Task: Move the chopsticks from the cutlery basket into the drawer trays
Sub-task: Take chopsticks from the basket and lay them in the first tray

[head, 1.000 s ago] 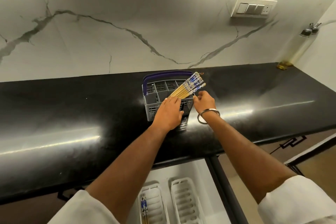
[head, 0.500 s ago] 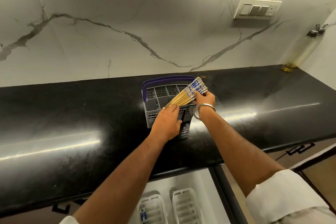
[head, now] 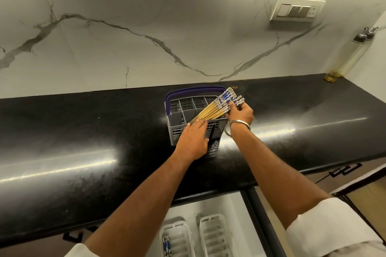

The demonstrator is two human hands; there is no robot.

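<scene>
Chopsticks [head: 217, 108] pinched in right hand [head: 240, 111] grip; left hand [head: 193, 137] flat against cutlery basket [head: 179, 119].

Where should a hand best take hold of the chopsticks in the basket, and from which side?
Grip the chopsticks at their blue patterned top ends, coming from the right. Those ends lean out past the basket rim, while the tips sit down in a compartment. The right hand pinches them there; the left hand rests on the basket.

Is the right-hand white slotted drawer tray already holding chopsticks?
No: the right white slotted tray shows only bare slots, while blue-patterned chopsticks lie in the left tray.
</scene>
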